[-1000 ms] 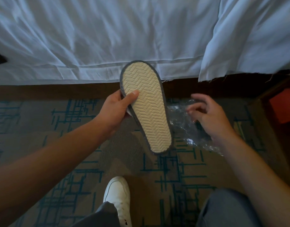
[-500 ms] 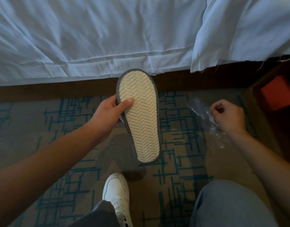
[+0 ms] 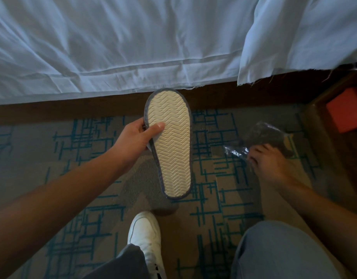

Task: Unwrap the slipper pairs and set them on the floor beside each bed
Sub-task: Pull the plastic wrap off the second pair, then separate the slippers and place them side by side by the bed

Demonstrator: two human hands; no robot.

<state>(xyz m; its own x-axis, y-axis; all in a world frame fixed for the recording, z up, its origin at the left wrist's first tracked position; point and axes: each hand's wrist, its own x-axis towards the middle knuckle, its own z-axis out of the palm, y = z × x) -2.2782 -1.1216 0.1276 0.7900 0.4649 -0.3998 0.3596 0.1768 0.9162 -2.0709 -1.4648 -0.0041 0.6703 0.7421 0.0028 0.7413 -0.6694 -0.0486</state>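
Slipper pair (image 3: 170, 146), sole up, hangs over the carpet (image 3: 52, 158), pinched at its edge by the left hand (image 3: 136, 138). At three o'clock, the right hand (image 3: 269, 164) clutches crumpled plastic wrap (image 3: 262, 135). Bed sheet (image 3: 113, 47) lies at twelve, white sneaker (image 3: 145, 234) at six.

A single head-worn wide-angle view looks steeply down and forward from above a crouched person. The bed sheet (image 3: 117, 43) fills the frame from ten to two o'clock, the patterned carpet (image 3: 52, 158) spreads below, and the person's white shoe (image 3: 144, 232) sits at six o'clock. Both forearms enter from the lower corners, close to the lens. There is no second view to compare.
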